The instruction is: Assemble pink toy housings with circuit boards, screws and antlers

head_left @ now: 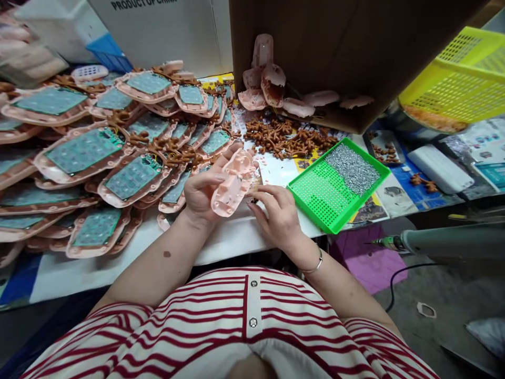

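Observation:
A pink plastic shell (231, 192) with a hollow, moulded inside is gripped in my left hand (203, 192), thumb over its upper part. My right hand (278, 213) is at the shell's right edge, its thumb and fingers pinched together around something small and dark that I cannot make out. Left of my hands lie stacked pink housings (134, 179) fitted with green circuit boards. Behind the shell is a heap of small brown branch-shaped plastic parts (284, 138).
A green perforated tray (311, 202) holds many small silvery screws (353, 168). A cardboard box (311, 52) with pink shells stands behind. At right are a yellow basket (469, 79), a white case (440, 168) and an electric screwdriver (394, 243).

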The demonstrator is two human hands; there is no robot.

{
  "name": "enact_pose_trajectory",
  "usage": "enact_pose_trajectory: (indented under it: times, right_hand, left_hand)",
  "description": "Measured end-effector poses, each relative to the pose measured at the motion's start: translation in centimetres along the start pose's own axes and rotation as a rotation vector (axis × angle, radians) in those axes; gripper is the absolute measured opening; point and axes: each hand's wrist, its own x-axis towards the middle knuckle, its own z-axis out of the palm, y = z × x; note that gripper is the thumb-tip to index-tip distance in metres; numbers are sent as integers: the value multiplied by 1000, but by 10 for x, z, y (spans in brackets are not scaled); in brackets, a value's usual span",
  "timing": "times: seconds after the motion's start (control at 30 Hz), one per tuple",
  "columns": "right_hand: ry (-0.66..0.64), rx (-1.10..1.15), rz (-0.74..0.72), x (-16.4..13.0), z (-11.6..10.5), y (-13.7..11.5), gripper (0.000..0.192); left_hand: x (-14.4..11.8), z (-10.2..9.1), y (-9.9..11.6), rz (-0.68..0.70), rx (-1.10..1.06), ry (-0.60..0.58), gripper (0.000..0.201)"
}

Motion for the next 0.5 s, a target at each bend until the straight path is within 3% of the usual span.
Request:
enact_pose_trajectory:
  times: [0.07,0.13,0.3,0.4,0.5]
  right_hand:
    - [88,46,65,-2,0,0,23]
    - [109,175,218,-2,1,0,20]
    - [-111,710,744,2,14,-3,47]
    - [-132,887,850,7,24,-6,50]
    - [-152,1028,856,12,24,-9,45]
  left_hand:
    - [1,-2,0,27,2,31,67]
    - [2,-5,0,63,30,57,68]
    - [2,-11,0,101,118,152,61]
    - [-2,-10,0,127,147,213,53]
    - [-4,-7,3,155,67,171,47]
